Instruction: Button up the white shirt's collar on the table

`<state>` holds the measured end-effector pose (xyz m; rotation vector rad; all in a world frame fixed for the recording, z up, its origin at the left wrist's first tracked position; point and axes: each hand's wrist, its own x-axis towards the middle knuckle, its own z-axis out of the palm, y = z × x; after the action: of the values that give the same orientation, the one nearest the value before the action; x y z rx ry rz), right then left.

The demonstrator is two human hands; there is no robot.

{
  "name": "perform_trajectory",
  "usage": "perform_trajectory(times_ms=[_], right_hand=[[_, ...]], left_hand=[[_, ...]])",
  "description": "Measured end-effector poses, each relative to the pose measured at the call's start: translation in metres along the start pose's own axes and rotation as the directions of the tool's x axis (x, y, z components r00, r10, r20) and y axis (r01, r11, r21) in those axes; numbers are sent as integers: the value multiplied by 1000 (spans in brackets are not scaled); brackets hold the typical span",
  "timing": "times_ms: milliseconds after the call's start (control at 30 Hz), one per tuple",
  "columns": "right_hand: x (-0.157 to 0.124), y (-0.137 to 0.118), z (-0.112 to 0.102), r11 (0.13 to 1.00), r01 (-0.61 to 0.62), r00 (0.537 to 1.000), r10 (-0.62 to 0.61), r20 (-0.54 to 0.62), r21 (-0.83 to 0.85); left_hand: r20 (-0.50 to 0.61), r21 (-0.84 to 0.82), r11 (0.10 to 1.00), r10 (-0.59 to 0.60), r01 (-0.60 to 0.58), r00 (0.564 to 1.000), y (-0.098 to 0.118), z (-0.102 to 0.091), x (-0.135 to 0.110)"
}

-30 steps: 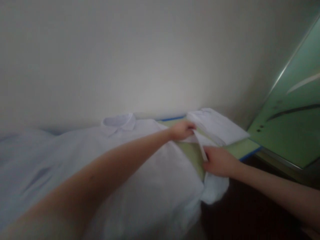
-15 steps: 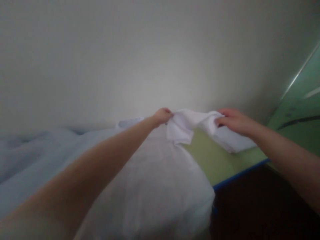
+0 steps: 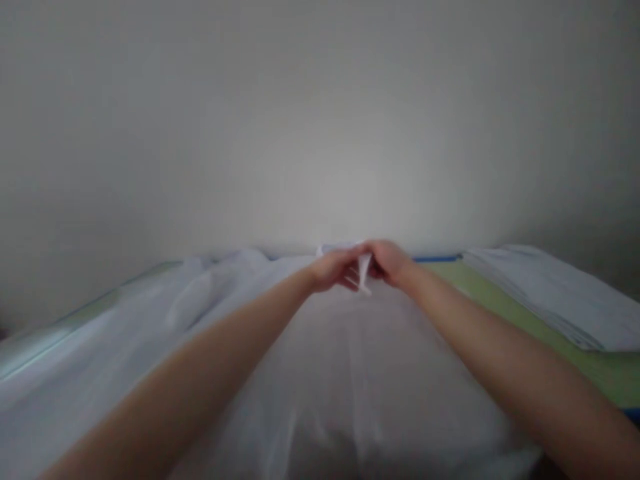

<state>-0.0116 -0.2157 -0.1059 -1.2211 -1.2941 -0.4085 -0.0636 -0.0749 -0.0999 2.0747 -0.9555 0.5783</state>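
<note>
Hands (image 3: pixel 363 267) together on white shirt (image 3: pixel 350 347)

White shirt (image 3: pixel 350 373), green table (image 3: pixel 575 360) with blue edge, white folded stack (image 3: pixel 550 293).

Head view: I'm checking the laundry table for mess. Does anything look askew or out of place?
Nothing stands out. Both hands, left hand and right hand, pinch a bit of the white shirt at its far end; the folded stack lies neat.

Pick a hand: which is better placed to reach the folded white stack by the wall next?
Right, probably. The right hand and left hand both pinch the white shirt near its collar, but the folded stack lies on the right hand's side.
</note>
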Motion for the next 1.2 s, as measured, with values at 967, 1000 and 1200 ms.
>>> perform_trajectory(times_ms=[967, 1000, 1200], right_hand=[[13, 87, 2, 959, 183, 978, -200, -63, -215], [12, 86, 2, 958, 192, 975, -211, -70, -211], [11, 83, 0, 916, 272, 937, -322, -137, -294]], left_hand=[[-421, 191, 965, 245, -178, 873, -95, -23, -1], [-420, 185, 966, 242, -179, 875, -95, -23, -1], [-447, 229, 957, 264, -176, 855, -96, -24, 2]])
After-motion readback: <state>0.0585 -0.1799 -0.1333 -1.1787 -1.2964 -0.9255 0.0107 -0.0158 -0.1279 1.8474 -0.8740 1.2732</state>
